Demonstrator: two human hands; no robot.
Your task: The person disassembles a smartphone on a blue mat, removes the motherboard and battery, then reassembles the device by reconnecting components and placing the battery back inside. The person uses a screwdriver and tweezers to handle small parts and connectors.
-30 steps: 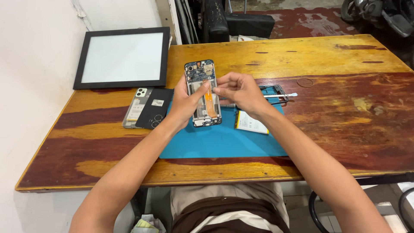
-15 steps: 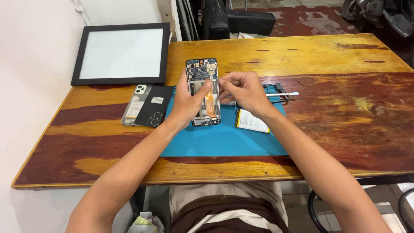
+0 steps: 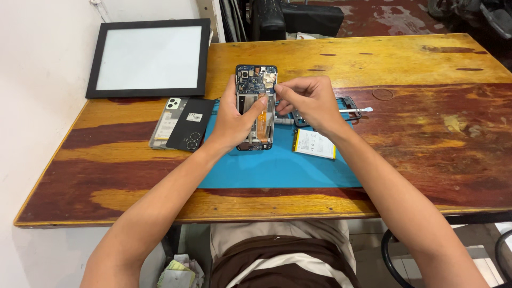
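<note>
An opened phone (image 3: 256,80) with its back off lies on a blue mat (image 3: 277,165), its circuit board and an orange ribbon showing. My left hand (image 3: 234,120) wraps around the phone's left side, thumb pressed on its middle. My right hand (image 3: 309,98) pinches at the phone's upper right edge with thumb and forefinger; whether anything small sits between the fingertips is not visible. A flat white and yellow battery (image 3: 314,144) rests on the mat just below my right wrist.
Two phone back covers (image 3: 181,124), one pale and one black, lie left of the mat. A black-framed white panel (image 3: 149,57) sits at the back left. A dark frame part (image 3: 349,104) and a thin tool (image 3: 354,111) lie behind my right hand on the wooden table (image 3: 426,133).
Both hands stay on the opened phone. My right hand's fingertips have shifted slightly up toward the phone's upper right edge.
</note>
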